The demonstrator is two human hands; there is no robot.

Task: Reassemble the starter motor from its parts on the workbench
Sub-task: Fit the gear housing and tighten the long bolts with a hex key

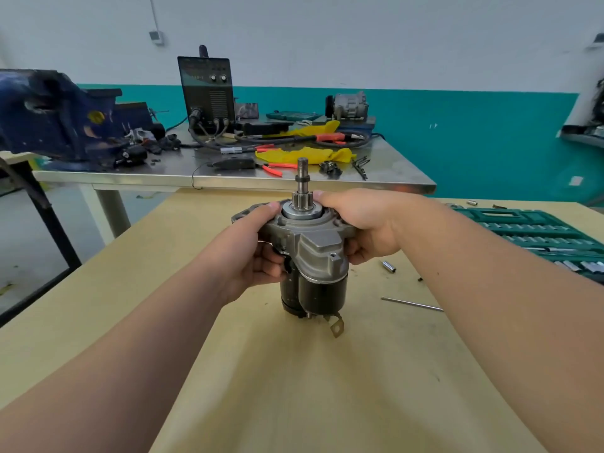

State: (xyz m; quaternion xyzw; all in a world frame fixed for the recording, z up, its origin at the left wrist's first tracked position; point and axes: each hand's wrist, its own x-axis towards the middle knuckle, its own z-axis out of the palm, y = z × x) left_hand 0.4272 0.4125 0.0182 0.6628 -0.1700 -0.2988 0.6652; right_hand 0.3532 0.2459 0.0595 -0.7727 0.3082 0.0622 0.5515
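Firmly, both hands clamp the starter motor (pixel 313 253) by its grey cast nose housing: the left hand (pixel 258 243) curls round the left flange with its thumb on top, and the right hand (pixel 362 220) wraps the right side, fingers underneath. The motor stands upright on the yellowish workbench (pixel 294 387), black body down, with its pinion gear (pixel 302 199) and shaft (pixel 303 173) pointing up between the 2 thumbs. A metal tab (pixel 336 326) juts from its base. Near it on the right lie 1 loose socket (pixel 389 266) and a thin rod (pixel 411 304); further right sits an open green socket set (pixel 536 230). Beyond, a steel table (pixel 183 170) carries a blue vise (pixel 49 116), a welder (pixel 207 89) and a yellow cloth (pixel 304 155).
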